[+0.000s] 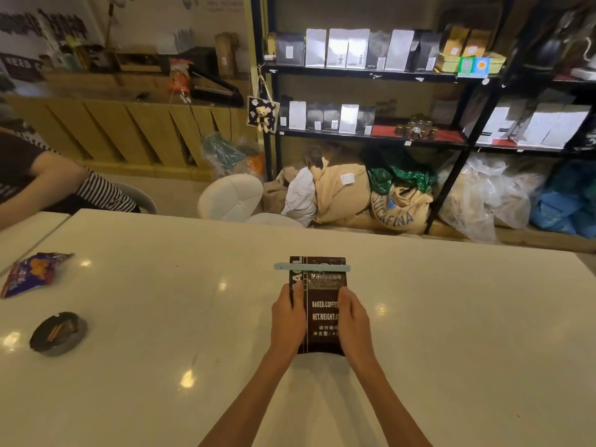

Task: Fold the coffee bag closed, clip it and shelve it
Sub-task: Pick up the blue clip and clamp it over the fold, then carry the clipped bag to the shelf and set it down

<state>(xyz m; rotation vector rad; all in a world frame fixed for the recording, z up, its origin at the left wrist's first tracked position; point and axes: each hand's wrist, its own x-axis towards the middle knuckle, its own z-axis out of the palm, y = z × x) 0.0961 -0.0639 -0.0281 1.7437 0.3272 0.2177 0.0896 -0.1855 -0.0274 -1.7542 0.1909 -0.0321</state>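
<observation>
A dark brown coffee bag (pixel 322 312) with white lettering lies flat on the white table (pixel 161 366), its top pointing away from me. A pale blue clip (pixel 312 267) runs across the bag near its top edge. My left hand (pixel 288 319) grips the bag's left side, thumb on its face. My right hand (pixel 352 317) grips the right side the same way. Both forearms reach in from the bottom of the view.
Black shelves (pixel 371 74) with rows of coffee bags stand behind the table, with sacks on the floor below. A snack packet (pixel 34 272) and a dark ashtray (pixel 58 332) lie at the table's left. A person (pixel 48 179) in a striped sleeve sits at far left.
</observation>
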